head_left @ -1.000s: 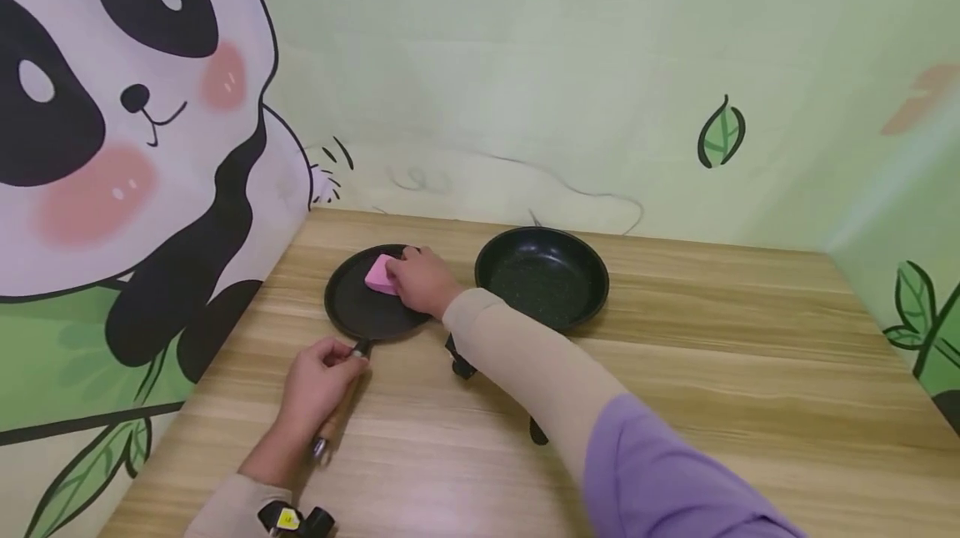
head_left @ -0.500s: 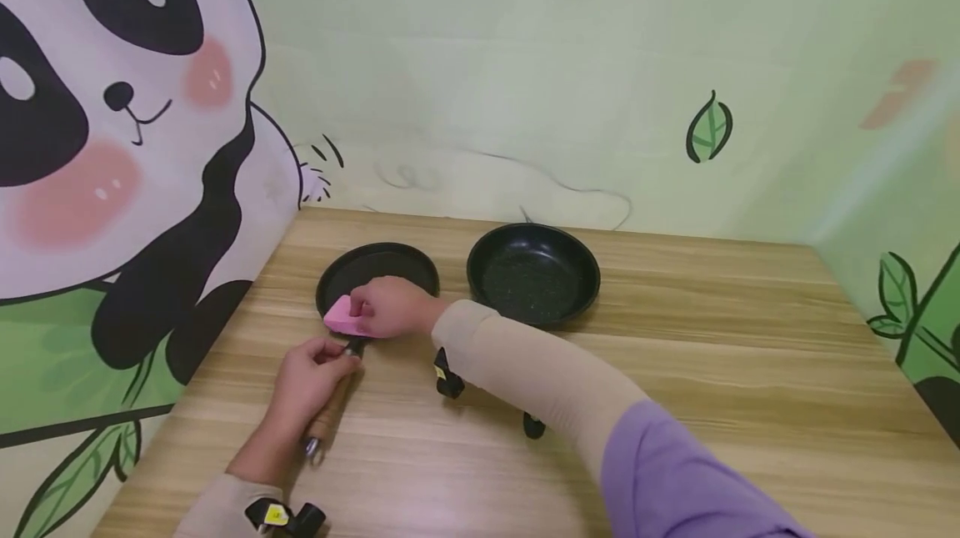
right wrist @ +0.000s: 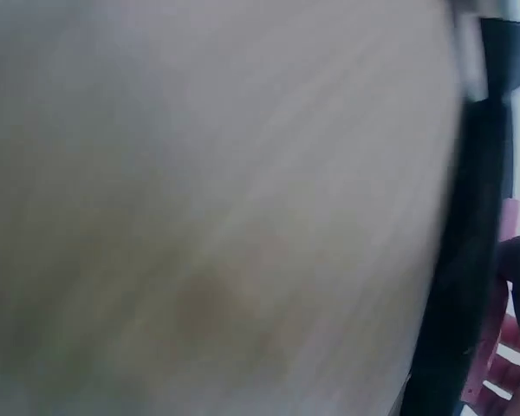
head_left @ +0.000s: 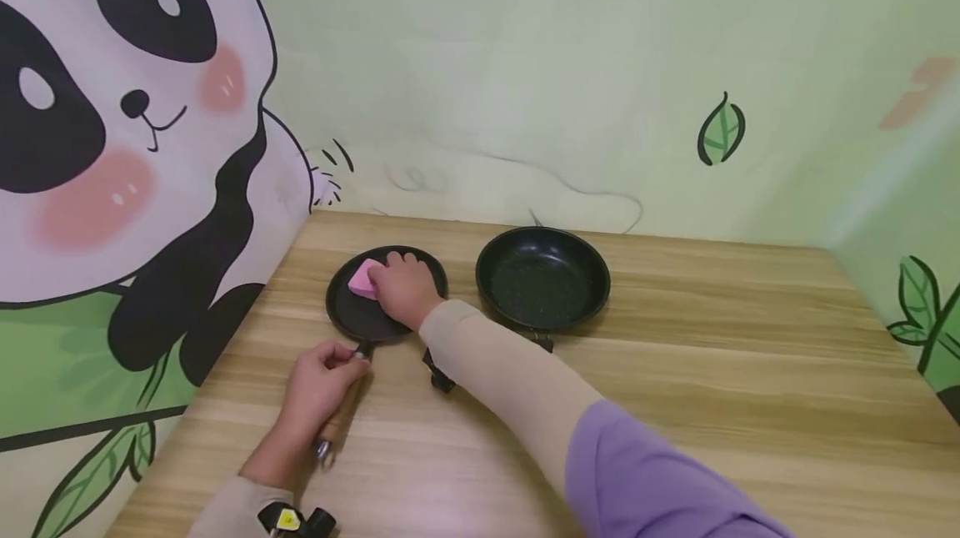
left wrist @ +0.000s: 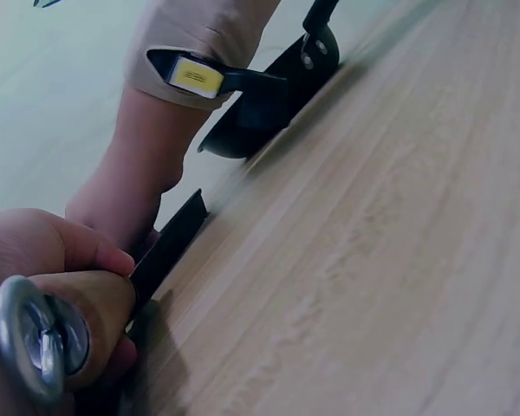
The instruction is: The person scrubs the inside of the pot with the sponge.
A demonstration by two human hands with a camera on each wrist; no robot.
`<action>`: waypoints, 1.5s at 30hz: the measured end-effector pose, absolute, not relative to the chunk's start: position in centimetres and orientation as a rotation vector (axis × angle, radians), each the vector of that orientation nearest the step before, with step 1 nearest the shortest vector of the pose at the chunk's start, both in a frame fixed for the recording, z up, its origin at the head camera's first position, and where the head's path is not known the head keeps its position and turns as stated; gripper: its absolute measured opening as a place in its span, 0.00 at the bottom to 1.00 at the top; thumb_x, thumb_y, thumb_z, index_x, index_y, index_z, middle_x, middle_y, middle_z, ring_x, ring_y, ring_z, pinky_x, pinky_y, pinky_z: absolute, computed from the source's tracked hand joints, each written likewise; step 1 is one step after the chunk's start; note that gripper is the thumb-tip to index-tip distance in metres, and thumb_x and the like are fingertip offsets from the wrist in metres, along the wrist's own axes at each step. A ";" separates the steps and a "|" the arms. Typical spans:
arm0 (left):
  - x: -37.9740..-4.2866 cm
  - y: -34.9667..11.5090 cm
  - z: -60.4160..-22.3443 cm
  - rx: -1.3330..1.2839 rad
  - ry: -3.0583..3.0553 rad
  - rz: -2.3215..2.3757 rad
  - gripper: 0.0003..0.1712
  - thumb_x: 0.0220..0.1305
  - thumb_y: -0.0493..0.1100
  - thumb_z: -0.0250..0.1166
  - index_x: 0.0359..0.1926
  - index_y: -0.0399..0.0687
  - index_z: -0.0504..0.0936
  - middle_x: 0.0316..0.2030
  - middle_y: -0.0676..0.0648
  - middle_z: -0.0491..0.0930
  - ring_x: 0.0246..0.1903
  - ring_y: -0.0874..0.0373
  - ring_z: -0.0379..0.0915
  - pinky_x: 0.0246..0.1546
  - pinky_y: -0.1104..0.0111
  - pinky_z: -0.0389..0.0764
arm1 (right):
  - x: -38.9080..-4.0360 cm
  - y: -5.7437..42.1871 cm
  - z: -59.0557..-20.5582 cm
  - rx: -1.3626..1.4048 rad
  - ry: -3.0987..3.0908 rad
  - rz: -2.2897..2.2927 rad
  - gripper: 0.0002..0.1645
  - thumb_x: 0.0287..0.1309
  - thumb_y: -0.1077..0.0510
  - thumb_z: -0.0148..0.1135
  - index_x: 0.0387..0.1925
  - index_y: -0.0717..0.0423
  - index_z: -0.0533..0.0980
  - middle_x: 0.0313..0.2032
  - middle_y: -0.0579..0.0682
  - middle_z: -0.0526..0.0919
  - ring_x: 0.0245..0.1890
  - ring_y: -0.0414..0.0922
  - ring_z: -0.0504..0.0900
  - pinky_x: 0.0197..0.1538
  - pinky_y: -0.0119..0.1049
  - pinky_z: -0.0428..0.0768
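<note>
My right hand (head_left: 406, 288) grips a pink sponge (head_left: 364, 279) against the cooking surface of a shallow black pan (head_left: 356, 314). In the right wrist view the sponge (right wrist: 488, 338) shows beyond the pan's dark side (right wrist: 455, 295), with fingers (right wrist: 507, 373) around it. The left hand (head_left: 318, 384) pinches the pan's handle (head_left: 343, 417) near where it joins the pan. That handle is wooden, with a metal ring (left wrist: 22, 342) at its end, seen close in the left wrist view. Part of the pan's right side is hidden behind my right hand.
A deeper black frying pan (head_left: 543, 279) stands just right of the shallow one, its handle mostly hidden by my right forearm. Both rest on a wood-grain table (head_left: 712, 371). A painted wall (head_left: 450, 104) rises at the table's back edge.
The sponge in my right hand went from the upper part of the pan down toward the handle, then back up to the upper left. My left hand keeps its hold on the handle.
</note>
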State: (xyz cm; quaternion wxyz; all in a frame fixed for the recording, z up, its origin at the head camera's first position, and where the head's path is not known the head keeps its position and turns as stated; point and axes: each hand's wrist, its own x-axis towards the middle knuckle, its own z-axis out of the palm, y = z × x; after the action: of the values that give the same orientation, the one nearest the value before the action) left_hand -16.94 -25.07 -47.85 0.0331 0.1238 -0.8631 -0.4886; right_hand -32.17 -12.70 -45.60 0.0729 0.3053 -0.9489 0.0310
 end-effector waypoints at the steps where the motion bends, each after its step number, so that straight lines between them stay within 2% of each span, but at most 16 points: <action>1: -16.9 -25.0 -47.9 0.382 -2.653 -1.514 0.14 0.62 0.45 0.71 0.41 0.38 0.83 0.31 0.45 0.80 0.32 0.53 0.73 0.33 0.66 0.73 | -32.2 -12.6 -45.6 0.906 -2.857 0.106 0.10 0.73 0.48 0.54 0.46 0.40 0.81 0.48 0.49 0.80 0.47 0.49 0.76 0.52 0.45 0.78; 5: -17.0 -24.8 -47.8 0.373 -2.638 -1.550 0.14 0.61 0.44 0.71 0.41 0.36 0.83 0.32 0.44 0.80 0.33 0.54 0.73 0.34 0.66 0.73 | -31.6 -12.7 -45.1 0.964 -2.875 0.119 0.08 0.71 0.48 0.57 0.45 0.39 0.81 0.46 0.47 0.79 0.46 0.48 0.75 0.52 0.43 0.77; 10: -16.9 -24.7 -47.5 0.369 -2.633 -1.538 0.15 0.62 0.43 0.70 0.42 0.35 0.82 0.32 0.43 0.80 0.33 0.54 0.73 0.33 0.66 0.74 | -30.4 -12.7 -44.5 1.204 -2.821 0.037 0.09 0.71 0.47 0.57 0.48 0.38 0.80 0.45 0.44 0.79 0.45 0.45 0.75 0.50 0.41 0.78; 14: -16.7 -24.4 -47.2 0.402 -2.624 -1.499 0.15 0.61 0.43 0.71 0.41 0.34 0.82 0.31 0.43 0.80 0.30 0.54 0.73 0.31 0.67 0.73 | -30.1 -11.3 -44.1 1.398 -2.776 -0.024 0.12 0.70 0.47 0.59 0.51 0.40 0.80 0.44 0.45 0.78 0.43 0.44 0.75 0.47 0.37 0.78; 19: -16.5 -23.9 -47.3 0.445 -2.613 -1.494 0.16 0.61 0.44 0.71 0.41 0.35 0.83 0.30 0.44 0.80 0.29 0.54 0.73 0.28 0.68 0.73 | -30.8 -9.1 -43.7 1.519 -2.764 -0.075 0.12 0.70 0.48 0.60 0.51 0.41 0.81 0.44 0.45 0.78 0.43 0.44 0.74 0.48 0.35 0.76; 29: -18.3 -23.7 -47.4 0.422 -2.621 -1.498 0.17 0.63 0.47 0.69 0.41 0.36 0.82 0.34 0.43 0.80 0.32 0.53 0.74 0.31 0.67 0.74 | -32.2 -5.3 -41.1 1.385 -2.831 0.222 0.14 0.68 0.50 0.64 0.52 0.43 0.81 0.52 0.49 0.76 0.52 0.45 0.72 0.61 0.36 0.73; 35: -19.9 -23.9 -47.1 0.359 -2.704 -1.323 0.20 0.65 0.51 0.67 0.44 0.36 0.82 0.36 0.41 0.81 0.35 0.50 0.75 0.35 0.63 0.73 | -32.3 -2.8 -39.5 1.357 -2.794 0.239 0.13 0.67 0.51 0.63 0.51 0.45 0.82 0.53 0.50 0.78 0.52 0.46 0.76 0.58 0.37 0.74; 42: -19.7 -21.7 -44.8 0.307 -2.803 -0.686 0.32 0.67 0.61 0.58 0.57 0.38 0.76 0.49 0.36 0.76 0.43 0.38 0.79 0.32 0.48 0.77 | -32.8 1.2 -38.0 1.234 -2.841 0.332 0.14 0.65 0.50 0.65 0.51 0.46 0.82 0.53 0.51 0.78 0.50 0.47 0.77 0.58 0.41 0.75; 45: -19.5 -19.8 -43.6 0.261 -2.734 -0.784 0.32 0.67 0.62 0.59 0.57 0.40 0.76 0.49 0.39 0.79 0.42 0.41 0.80 0.34 0.50 0.78 | -32.9 3.1 -37.3 1.177 -2.870 0.361 0.15 0.66 0.50 0.65 0.52 0.46 0.82 0.53 0.51 0.77 0.50 0.47 0.75 0.58 0.42 0.75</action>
State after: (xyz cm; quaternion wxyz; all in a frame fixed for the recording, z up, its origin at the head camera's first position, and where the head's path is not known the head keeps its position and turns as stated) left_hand -19.45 -19.82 -43.57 0.1420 0.0905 -0.9475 -0.2718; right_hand -32.93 3.10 -37.30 0.0092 0.3768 -0.9190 0.1157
